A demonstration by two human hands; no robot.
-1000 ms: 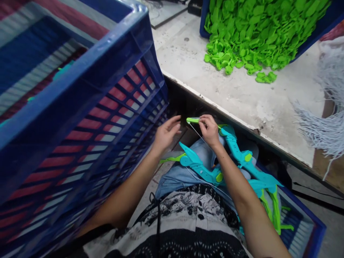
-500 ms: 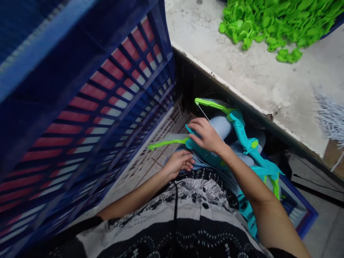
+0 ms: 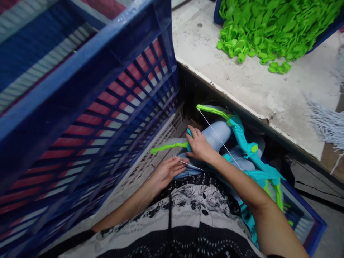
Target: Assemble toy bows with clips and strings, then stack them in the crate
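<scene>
Over my lap lies a toy bow, its bright green limb pointing left and its teal body partly under my right hand. My right fingers are wrapped round the teal part near the limb. My left hand pinches the end of a white string, which runs taut to the right beneath my right forearm. A second teal bow with a green limb rests beyond, across my legs. Its own white string is stretched from the limb's tip. My right forearm hides much of the nearer bow.
A tall blue slatted crate stands close on my left. Ahead is a worn white tabletop with a heap of green plastic parts and a bundle of white strings. Another blue crate sits low on the right.
My left hand has drawn back to the left, and the string now shows taut from its fingers. My right hand has shifted slightly down, still on the bow. The view has tilted up a little.
</scene>
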